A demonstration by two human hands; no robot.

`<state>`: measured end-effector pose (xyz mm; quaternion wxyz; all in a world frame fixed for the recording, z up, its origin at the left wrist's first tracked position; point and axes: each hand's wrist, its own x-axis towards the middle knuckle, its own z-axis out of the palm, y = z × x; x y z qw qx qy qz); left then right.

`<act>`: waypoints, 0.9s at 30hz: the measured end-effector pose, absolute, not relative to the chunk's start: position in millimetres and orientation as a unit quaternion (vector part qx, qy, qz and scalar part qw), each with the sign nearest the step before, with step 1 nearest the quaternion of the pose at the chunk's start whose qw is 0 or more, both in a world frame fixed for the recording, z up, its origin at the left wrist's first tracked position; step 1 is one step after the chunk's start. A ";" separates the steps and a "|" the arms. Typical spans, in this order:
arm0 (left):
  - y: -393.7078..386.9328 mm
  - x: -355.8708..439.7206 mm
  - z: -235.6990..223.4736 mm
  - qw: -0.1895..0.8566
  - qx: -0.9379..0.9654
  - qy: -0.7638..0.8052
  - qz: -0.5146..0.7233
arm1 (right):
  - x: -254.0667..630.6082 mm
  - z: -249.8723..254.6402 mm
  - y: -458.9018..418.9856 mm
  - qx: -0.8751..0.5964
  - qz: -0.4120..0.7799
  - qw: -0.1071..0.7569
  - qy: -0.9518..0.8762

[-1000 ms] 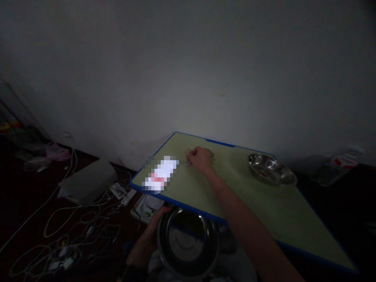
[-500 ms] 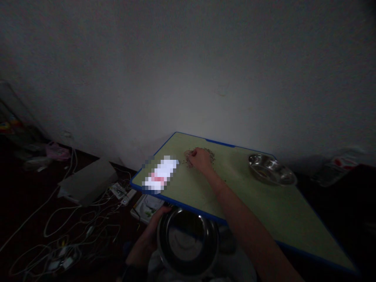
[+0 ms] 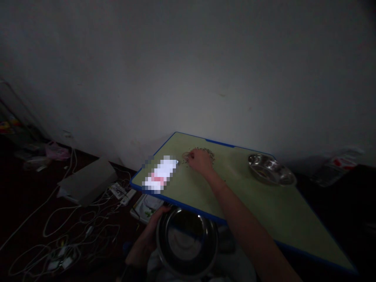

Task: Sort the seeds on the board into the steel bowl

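Note:
My left hand [image 3: 152, 231] is closed on the left rim of a shiny steel bowl [image 3: 213, 250], held below the near edge of the table. My right hand [image 3: 201, 161] is over the pale green tabletop [image 3: 255, 211], fingers curled together among small dark bits [image 3: 210, 152] like seeds or grains. What its fingertips hold, if anything, is too small and dim to see. Just left of them is a faint, clear round thing [image 3: 185, 156], perhaps a small dish.
A second steel bowl [image 3: 272, 169] stands at the table's right. On the left lies a bright, blurred-out phone-like screen [image 3: 161, 174]. A wall rises behind the table. Tangled white cables [image 3: 84, 231] and a grey box [image 3: 88, 182] cover the floor at left.
My right hand has shifted very slightly, its fingertips a little lower among the bits. My left hand and the bowl are nearly where they were.

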<state>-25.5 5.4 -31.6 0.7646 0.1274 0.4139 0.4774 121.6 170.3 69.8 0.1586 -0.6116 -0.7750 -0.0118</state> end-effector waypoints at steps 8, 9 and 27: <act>4.1 -26.2 -32.3 0.769 0.098 0.399 0.490 | 122.4 74.8 162.2 -0.582 -0.034 0.123 -0.803; 4.3 -26.6 -32.7 0.770 0.100 0.398 0.489 | 122.5 75.4 161.6 -0.580 -0.037 0.118 -0.805; 4.2 -26.6 -31.1 0.763 0.122 0.420 0.476 | 125.0 84.9 155.3 -0.575 -0.044 0.088 -0.813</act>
